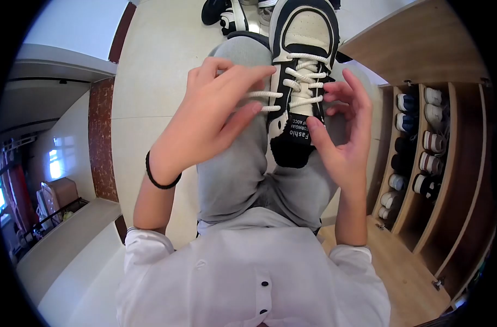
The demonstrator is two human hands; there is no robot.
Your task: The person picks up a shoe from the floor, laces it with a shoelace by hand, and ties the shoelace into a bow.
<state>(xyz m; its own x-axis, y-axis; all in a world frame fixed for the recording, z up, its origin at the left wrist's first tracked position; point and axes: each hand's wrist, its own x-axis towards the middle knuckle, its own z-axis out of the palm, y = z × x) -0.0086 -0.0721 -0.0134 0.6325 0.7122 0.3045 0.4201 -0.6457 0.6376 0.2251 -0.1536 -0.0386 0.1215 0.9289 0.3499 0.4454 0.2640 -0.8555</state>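
A black-and-cream sneaker [308,32] rests on my lap between my knees, toe pointing away. Its white shoelace [307,102] crosses over the cream tongue, whose black end [294,147] carries white lettering. At the shoe's left side is my left hand [218,103], wearing a black band on the wrist. Two lace strands run straight from the left eyelets into that hand, where its palm hides them; the index fingertip reaches the shoe's edge. My right hand [346,125] is at the right side, fingers bent and apart by the eyelets, thumb at the tongue's edge.
Other shoes [235,19] stand on the tiled floor [150,82] beyond my knees. To the right, an opened wooden cabinet [412,218] holds several pairs of shoes in narrow compartments. At the left are a white ledge [68,229] and a brownish box [61,193].
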